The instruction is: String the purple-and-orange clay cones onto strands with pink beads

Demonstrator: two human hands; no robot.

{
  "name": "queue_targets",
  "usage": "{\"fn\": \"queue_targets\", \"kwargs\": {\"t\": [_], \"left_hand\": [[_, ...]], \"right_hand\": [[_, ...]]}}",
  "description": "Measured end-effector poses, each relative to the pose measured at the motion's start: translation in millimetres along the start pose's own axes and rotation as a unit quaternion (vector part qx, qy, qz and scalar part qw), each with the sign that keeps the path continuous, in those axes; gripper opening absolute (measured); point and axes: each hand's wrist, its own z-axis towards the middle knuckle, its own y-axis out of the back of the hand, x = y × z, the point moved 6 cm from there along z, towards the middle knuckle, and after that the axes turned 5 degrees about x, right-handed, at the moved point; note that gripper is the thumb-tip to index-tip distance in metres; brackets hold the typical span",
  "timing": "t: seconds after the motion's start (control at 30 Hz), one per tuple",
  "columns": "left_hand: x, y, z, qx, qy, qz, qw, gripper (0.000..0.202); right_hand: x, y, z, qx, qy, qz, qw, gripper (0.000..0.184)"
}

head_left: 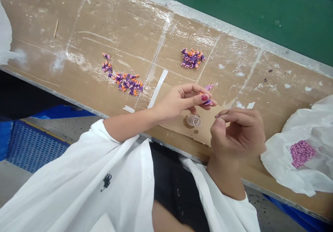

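Note:
Between thumb and fingers, my left hand (186, 100) pinches a small purple figurine (208, 102) with an orange top, above a piece of cardboard. My right hand (236, 131) is just to its right, thumb and forefinger pinched on a tiny pink-purple piece (218, 116). The two hands are apart by a small gap. Below my left hand a small clear cup (194, 120) stands on the cardboard, with a wet ring around it. A little heap of pink-purple pieces (209, 86) lies just beyond my left fingertips.
Similar figurines form one cluster (127, 82) at the left and another (192, 58) farther back. White crumpled paper (281, 155) at the right holds a pile of pink pieces (302, 153). A thin stick (56, 29) lies far left. The table's front edge runs close to my body.

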Motion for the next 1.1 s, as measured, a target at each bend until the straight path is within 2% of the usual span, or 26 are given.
{"fn": "queue_targets", "kwargs": {"t": [0.07,0.23,0.33,0.43,0.6,0.77,0.93,1.1], "left_hand": [[2.6,-0.3,0.9,0.003,-0.008,-0.008,1.0,0.053],[0.3,-3.2,-1.3,0.008,-0.004,-0.021,1.0,0.047],[-2.5,-5.5,-3.0,0.013,-0.005,-0.031,0.999,0.044],[-3.3,-6.9,-3.1,0.024,-0.005,-0.024,0.999,0.044],[-7.4,-12.8,-4.1,0.099,-0.027,-0.031,0.994,0.038],[0.4,-22.3,-8.7,0.179,0.014,-0.052,0.982,0.03],[6.2,-26.0,-9.7,0.199,0.003,-0.028,0.98,0.035],[3.6,-27.7,-9.7,0.221,-0.031,-0.001,0.975,0.034]], "right_hand": [[-0.2,-1.5,-1.5,-0.007,0.004,0.017,1.0,0.017],[-2.9,7.1,-2.5,-0.073,0.018,0.037,0.997,0.016],[-4.9,8.1,-2.4,-0.08,0.009,0.029,0.996,0.015],[-3.6,6.3,-2.3,-0.069,0.007,0.028,0.997,0.014],[0.3,2.9,0.6,-0.042,-0.014,0.073,0.996,0.014],[7.8,-3.7,3.1,-0.011,-0.022,0.143,0.989,0.018],[10.9,-6.0,-1.2,0.011,-0.009,0.132,0.991,0.022],[12.1,-4.1,-2.4,0.021,-0.001,0.11,0.994,0.021]]}}
